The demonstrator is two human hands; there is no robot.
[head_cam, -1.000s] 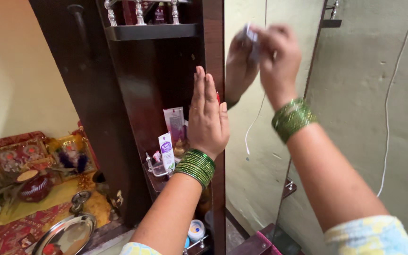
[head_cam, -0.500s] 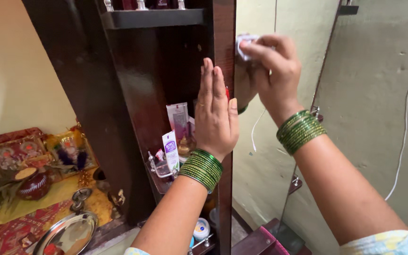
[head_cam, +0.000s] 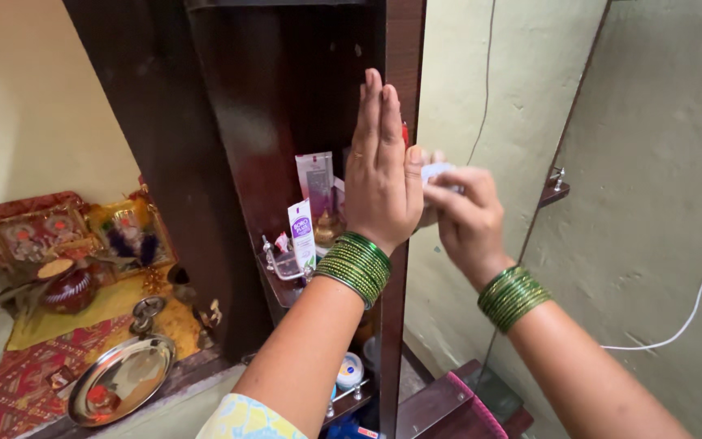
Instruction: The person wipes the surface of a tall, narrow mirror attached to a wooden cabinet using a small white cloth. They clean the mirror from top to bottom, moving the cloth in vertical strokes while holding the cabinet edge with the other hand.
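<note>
White cloth [head_cam: 435,171] pinched in right hand [head_cam: 465,223], mostly hidden behind flat, open left hand [head_cam: 381,175] on cabinet edge [head_cam: 404,49].

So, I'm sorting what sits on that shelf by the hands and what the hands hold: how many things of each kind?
Upright tubes: 2, a white one and a pink one
Small golden figure: 1
White cloth in the right hand: 1
Total: 4
The left hand holds nothing; it lies flat against the dark wooden frame.
</note>
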